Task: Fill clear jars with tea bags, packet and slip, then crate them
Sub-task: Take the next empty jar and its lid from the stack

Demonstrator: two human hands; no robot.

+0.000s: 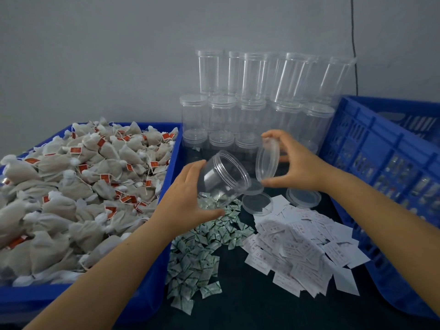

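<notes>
Left hand (pixel 188 201) grips open clear jar (pixel 222 178), tilted, frame centre above packets (pixel 204 236). Right hand (pixel 295 163) pinches lid (pixel 267 160) just right of jar. Tea bags (pixel 78 186) fill blue bin (pixel 152 277) left; slips (pixel 300 246) lower right.

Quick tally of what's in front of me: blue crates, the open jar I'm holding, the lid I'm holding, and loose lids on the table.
Blue crates: 2
Open jar in left hand: 1
Held lid in right hand: 1
Loose lids on the table: 3
Total: 7
</notes>
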